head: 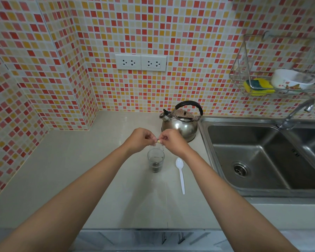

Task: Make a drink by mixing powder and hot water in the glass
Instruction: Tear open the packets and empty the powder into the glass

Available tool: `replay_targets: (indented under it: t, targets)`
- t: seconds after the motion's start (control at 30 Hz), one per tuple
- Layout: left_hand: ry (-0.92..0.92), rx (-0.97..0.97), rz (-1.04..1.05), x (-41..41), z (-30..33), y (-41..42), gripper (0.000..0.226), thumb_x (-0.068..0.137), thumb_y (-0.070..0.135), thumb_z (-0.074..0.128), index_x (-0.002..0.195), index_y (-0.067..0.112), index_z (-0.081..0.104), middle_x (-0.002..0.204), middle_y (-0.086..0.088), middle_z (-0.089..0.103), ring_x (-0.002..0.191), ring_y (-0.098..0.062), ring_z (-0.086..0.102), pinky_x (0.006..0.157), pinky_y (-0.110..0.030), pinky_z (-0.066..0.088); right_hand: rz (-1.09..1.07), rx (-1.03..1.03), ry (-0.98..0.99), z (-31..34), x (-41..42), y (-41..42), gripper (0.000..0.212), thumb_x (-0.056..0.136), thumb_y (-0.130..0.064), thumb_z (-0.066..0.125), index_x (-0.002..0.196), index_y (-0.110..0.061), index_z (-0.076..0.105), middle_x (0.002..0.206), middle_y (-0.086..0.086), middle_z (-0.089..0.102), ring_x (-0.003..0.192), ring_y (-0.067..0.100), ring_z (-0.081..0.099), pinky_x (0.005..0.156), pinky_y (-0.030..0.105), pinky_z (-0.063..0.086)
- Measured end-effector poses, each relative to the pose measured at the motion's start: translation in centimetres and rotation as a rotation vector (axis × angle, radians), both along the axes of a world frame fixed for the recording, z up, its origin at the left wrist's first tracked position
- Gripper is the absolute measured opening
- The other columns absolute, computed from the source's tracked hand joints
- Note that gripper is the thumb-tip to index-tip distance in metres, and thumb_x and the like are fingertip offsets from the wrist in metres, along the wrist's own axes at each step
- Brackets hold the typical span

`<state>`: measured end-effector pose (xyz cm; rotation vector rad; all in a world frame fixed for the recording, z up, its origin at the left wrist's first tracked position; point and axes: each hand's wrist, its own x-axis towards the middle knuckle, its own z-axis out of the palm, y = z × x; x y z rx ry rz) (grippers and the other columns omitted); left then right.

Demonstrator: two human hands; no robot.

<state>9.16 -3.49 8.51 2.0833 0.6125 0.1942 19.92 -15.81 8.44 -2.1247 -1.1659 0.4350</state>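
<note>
**Emptying the packet over the glass**

Both hands met just above the glass [155, 159], which stood on the table [80, 170] in front of the kettle [180, 122]. The left hand [140, 140] and the right hand [173, 141] each had thumb and fingers closed in a pinch on a small packet [159, 141]; only a pale sliver of it showed between them, so its shape and whether it was open could not be told. Dark powder already lay at the bottom of the glass. A white plastic spoon [180, 173] lay flat on the table just right of the glass, and the sink [262, 157] was further right.

The step in hand looked like tipping the packet's contents into the glass. To do it well, the opening should stay directly over the mouth of the glass and low, so grains fall inside rather than on the table. A light shake or a pinch along the packet would clear what clings. The glass looked light and narrow, so the wrists should stay clear of its rim. The kettle was near enough for the pour that follows.
</note>
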Motion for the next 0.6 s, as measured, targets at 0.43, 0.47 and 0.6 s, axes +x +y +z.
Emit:
replay_targets:
  t: [0.43, 0.47, 0.6]
  targets:
    - [-0.018, 0.097, 0.095, 0.93, -0.29, -0.24, 0.011, 0.087, 0.010, 0.069, 0.089, 0.000, 0.073, 0.078, -0.008, 0.070, 0.068, -0.015, 0.059, 0.061, -0.022, 0.043, -0.064, 0.047, 0.044, -0.51, 0.61, -0.05, 0.013, 0.090, -0.011, 0.061, 0.091, -0.003, 0.072, 0.086, 0.013, 0.068, 0.076, 0.017, 0.059, 0.071, 0.027, 0.046]
    - [-0.024, 0.116, 0.092, 0.99, -0.31, -0.31, 0.010, 0.087, 0.009, 0.068, 0.088, 0.001, 0.074, 0.078, -0.007, 0.069, 0.065, -0.013, 0.059, 0.059, -0.020, 0.043, -0.053, 0.053, 0.045, -0.49, 0.67, -0.03, 0.013, 0.089, -0.010, 0.062, 0.092, -0.003, 0.073, 0.085, 0.009, 0.065, 0.077, 0.017, 0.058, 0.071, 0.027, 0.045]
    - [-0.082, 0.075, 0.072, 0.99, -0.41, -0.33, 0.006, 0.086, 0.012, 0.070, 0.085, 0.007, 0.073, 0.077, -0.004, 0.070, 0.064, -0.004, 0.057, 0.061, -0.014, 0.042, -0.049, 0.052, 0.036, -0.36, 0.94, 0.12, 0.013, 0.089, -0.007, 0.061, 0.093, -0.004, 0.073, 0.080, 0.004, 0.062, 0.074, 0.017, 0.057, 0.069, 0.027, 0.045]
